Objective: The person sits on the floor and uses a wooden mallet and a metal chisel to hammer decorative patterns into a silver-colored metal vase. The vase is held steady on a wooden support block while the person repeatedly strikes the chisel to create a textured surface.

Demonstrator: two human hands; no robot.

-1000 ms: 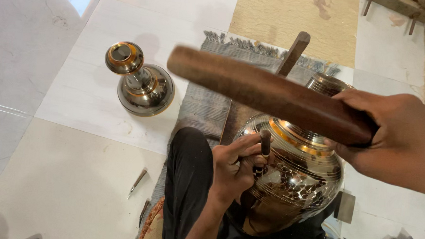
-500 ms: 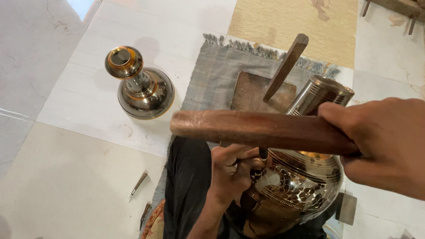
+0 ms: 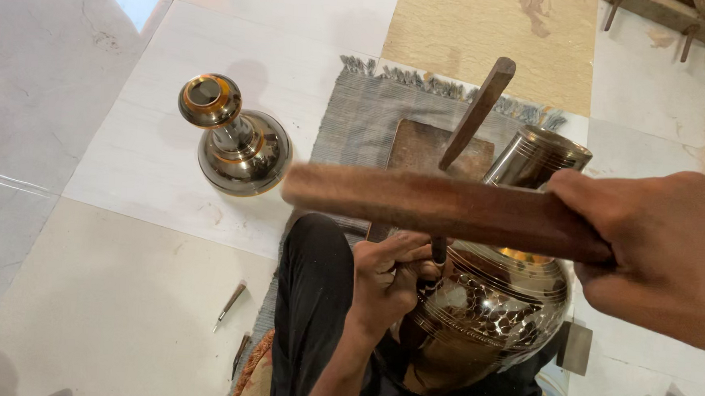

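Observation:
A large engraved brass vase (image 3: pixel 487 309) lies tilted across my lap, its neck (image 3: pixel 536 155) pointing away from me. My left hand (image 3: pixel 388 276) pinches a thin metal chisel (image 3: pixel 438 249) whose tip rests on the vase's shoulder. My right hand (image 3: pixel 663 250) grips a thick brown wooden stick (image 3: pixel 440 207), held nearly level just above the chisel's top end. The stick hides part of the vase's shoulder.
A second, smaller brass vase (image 3: pixel 233 139) stands on the tiled floor to the left. A grey fringed mat (image 3: pixel 365 118) holds a wooden board (image 3: pixel 423 149) with a slanted wooden stick (image 3: pixel 478 108). Loose small tools (image 3: pixel 229 304) lie on the floor beside my leg.
My right hand has swung the wooden stick down from a raised slant to nearly level over the chisel. My left hand and the vase stay in place.

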